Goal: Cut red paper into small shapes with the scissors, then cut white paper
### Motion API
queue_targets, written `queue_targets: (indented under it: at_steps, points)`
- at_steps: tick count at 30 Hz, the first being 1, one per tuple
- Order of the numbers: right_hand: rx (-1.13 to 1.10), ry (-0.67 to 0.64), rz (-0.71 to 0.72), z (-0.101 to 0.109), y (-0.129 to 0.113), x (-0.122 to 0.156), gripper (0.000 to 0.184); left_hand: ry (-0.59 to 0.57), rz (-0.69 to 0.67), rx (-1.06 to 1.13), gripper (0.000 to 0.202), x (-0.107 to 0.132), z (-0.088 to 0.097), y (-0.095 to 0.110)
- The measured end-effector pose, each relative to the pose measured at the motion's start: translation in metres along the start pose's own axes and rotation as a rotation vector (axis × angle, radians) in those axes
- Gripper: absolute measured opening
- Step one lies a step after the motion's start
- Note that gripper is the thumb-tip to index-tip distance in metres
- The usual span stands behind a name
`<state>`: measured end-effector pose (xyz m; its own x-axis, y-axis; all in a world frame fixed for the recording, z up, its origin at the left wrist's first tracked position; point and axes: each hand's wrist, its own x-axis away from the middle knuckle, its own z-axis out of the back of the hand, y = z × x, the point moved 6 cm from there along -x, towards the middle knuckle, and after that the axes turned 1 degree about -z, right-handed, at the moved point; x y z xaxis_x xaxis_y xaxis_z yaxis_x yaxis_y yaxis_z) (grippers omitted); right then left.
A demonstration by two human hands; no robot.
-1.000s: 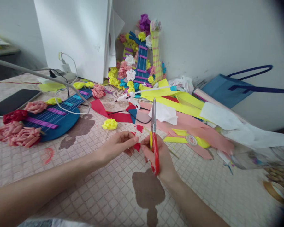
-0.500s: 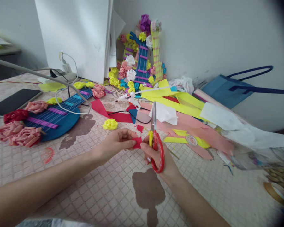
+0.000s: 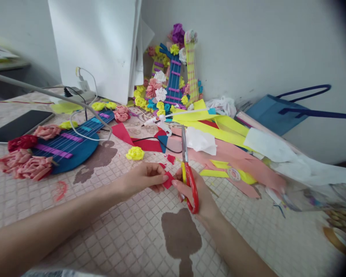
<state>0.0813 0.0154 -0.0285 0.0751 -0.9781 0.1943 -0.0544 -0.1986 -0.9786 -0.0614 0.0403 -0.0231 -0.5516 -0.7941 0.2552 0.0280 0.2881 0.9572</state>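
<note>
Red piece (image 3: 168, 180), pinched in your left grip (image 3: 146, 177), lies just left of your right grip (image 3: 203, 193), wrapped round far-pointing scissors (image 3: 191, 181).

dark-screened device (image 3: 21, 125) at left | white boards (image 3: 95, 46) upright behind | blue bag (image 3: 278, 114) at right | tape roll (image 3: 333, 239) near right edge
</note>
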Motion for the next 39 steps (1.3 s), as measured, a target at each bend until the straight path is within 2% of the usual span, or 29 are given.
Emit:
queue_targets:
  at_steps: [6, 11, 15, 19, 24, 29, 33, 39]
  points:
    - [-0.055, 0.033, 0.032, 0.001, 0.000, -0.001, 0.027, 0.015, -0.017, -0.011, 0.030, -0.001, 0.004, 0.004]
    - [-0.101, -0.058, 0.067, -0.004, -0.001, 0.002, 0.033, 0.099, -0.067, 0.102, 0.027, 0.000, 0.014, 0.009]
    - [-0.075, -0.113, 0.066, -0.010, -0.006, 0.008, 0.036, 0.099, -0.142, 0.188, 0.022, 0.001, 0.017, 0.016]
    - [-0.035, -0.064, 0.057, -0.013, -0.010, 0.010, 0.038, 0.080, -0.163, 0.216, 0.020, 0.002, 0.011, 0.016]
    - [0.023, 0.041, 0.082, -0.009, -0.009, 0.007, 0.033, 0.110, -0.169, 0.091, 0.020, 0.006, 0.002, 0.012]
    - [0.006, 0.040, 0.068, -0.006, -0.006, 0.007, 0.025, 0.053, -0.122, 0.051, 0.023, 0.004, -0.004, 0.006]
    - [0.011, 0.019, 0.065, -0.007, -0.006, 0.006, 0.025, 0.024, -0.144, 0.012, 0.022, 0.003, -0.005, 0.009]
    - [0.099, -0.063, 0.140, -0.009, -0.015, 0.011, 0.029, 0.170, -0.175, 0.142, 0.022, 0.008, 0.010, 0.020]
